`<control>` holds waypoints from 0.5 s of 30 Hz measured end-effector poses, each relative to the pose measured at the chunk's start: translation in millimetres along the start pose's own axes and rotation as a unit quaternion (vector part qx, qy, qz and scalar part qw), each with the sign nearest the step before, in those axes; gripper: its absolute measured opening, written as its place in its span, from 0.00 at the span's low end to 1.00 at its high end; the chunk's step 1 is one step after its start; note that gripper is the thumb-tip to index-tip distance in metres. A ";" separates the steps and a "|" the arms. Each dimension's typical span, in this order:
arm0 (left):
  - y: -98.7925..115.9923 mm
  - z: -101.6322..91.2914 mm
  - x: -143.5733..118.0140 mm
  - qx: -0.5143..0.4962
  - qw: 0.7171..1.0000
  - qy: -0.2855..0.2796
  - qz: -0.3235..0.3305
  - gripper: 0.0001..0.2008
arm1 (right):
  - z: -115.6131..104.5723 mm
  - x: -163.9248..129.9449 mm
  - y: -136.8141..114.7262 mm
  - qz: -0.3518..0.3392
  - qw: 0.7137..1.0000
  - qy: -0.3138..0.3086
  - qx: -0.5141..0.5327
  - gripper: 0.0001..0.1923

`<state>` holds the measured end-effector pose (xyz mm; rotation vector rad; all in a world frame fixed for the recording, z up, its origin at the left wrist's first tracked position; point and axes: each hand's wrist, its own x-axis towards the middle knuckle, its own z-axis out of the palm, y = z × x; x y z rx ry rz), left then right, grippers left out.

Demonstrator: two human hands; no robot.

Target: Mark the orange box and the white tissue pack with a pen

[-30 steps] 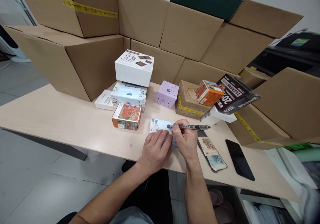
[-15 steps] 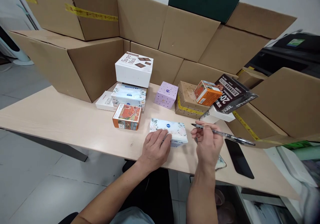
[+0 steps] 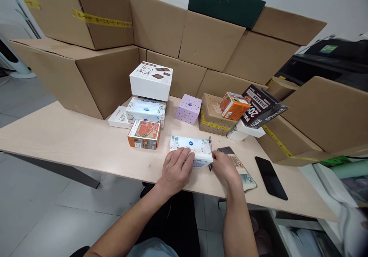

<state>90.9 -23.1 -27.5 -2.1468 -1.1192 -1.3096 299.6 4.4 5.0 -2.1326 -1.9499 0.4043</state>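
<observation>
A white tissue pack with a leaf and flower print lies near the table's front edge. Over its front left part rests my left hand, fingers curled across the top and gripping it. My right hand pinches a pen at the pack's right end. The pen now stands nearly upright against that end, its middle covered by my fingers. Partly under my right wrist is a flat item printed like a banknote.
Left stand an orange picture box, a flowered tissue pack, a power bank box and a white Super Meal box. Behind are a purple box and a brown carton. A black phone lies right. Cardboard walls enclose the back.
My right hand has moved left and turned, bringing the pen from a slanted hold in the air to upright at the pack's right end. My left hand stays on the pack.
</observation>
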 end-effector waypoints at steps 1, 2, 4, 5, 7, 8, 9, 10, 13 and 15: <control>-0.3 -0.1 -0.1 0.000 1.000 -0.002 0.001 0.14 | 1.8 1.2 -2.3 0.011 1.000 0.007 -0.007 0.11; -0.6 -0.1 -0.3 0.001 1.000 -0.003 0.002 0.15 | 3.3 1.5 -3.6 0.024 1.000 0.015 -0.010 0.11; -1.3 0.0 -0.8 0.001 1.000 -0.007 0.002 0.15 | 5.0 -1.2 -1.3 0.045 0.998 0.050 0.002 0.12; -1.5 0.2 -1.0 0.002 1.000 -0.008 0.002 0.15 | 4.9 -4.4 3.2 0.055 0.995 0.083 0.021 0.14; -1.9 0.6 -1.5 0.002 1.000 -0.009 0.004 0.15 | 3.1 -14.0 19.2 0.077 0.980 0.172 0.065 0.20; -2.0 0.9 -1.8 0.003 1.000 -0.009 0.003 0.15 | 1.8 -20.0 30.2 0.087 0.970 0.214 0.074 0.24; -2.0 1.2 -2.2 0.002 1.000 -0.009 0.001 0.16 | 0.5 -26.5 42.2 0.097 0.963 0.242 0.068 0.27; -2.0 1.8 -2.6 0.001 1.000 -0.009 -0.002 0.16 | -0.5 -32.9 54.2 0.104 0.962 0.249 0.047 0.30; -1.6 4.3 -4.2 -0.003 1.000 -0.003 -0.016 0.16 | 1.0 -48.0 81.4 0.118 0.978 0.170 -0.017 0.41; -1.2 6.3 -5.2 -0.004 1.000 0.003 -0.021 0.16 | 5.0 -51.7 87.8 0.129 0.984 0.120 -0.037 0.42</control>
